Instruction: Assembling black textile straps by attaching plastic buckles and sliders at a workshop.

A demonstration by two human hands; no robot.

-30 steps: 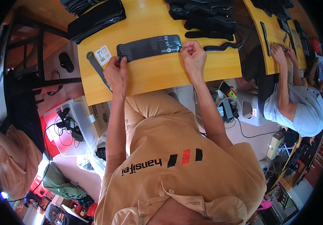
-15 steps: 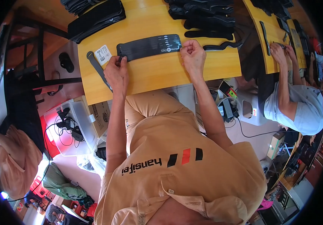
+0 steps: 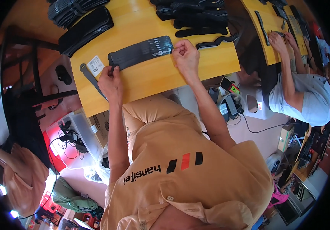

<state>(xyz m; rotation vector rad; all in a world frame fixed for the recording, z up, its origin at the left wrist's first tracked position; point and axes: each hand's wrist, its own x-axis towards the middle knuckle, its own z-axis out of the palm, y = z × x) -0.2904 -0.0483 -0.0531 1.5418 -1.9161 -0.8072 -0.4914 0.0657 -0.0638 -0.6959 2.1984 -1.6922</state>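
A flat bundle of black straps (image 3: 136, 53), laid side by side with pale marks near one end, lies across the yellow table (image 3: 153, 78) in front of me. My left hand (image 3: 111, 82) is closed, thumb and fingers pinching the bundle's left end. At the right end, my right hand (image 3: 186, 57) pinches the edge between thumb and curled fingers. Just left of the bundle is a white printed label sheet (image 3: 94, 66). Beside that sheet lies a single dark grey strap (image 3: 92, 81) with a rounded loop end. Another black strap (image 3: 216, 41), wavy, rests beyond my right hand.
Stacked black straps (image 3: 86, 31) stand at the far left of the table, and loose piles of black straps (image 3: 195, 17) at the far right. Below the table sits a clear bin (image 3: 78, 142) with black cables. A co-worker (image 3: 299, 94) works at another table on the right.
The view has shifted, so table and hands appear slightly farther left. Both hands keep their hold on the ends of the strap bundle, with little other movement.
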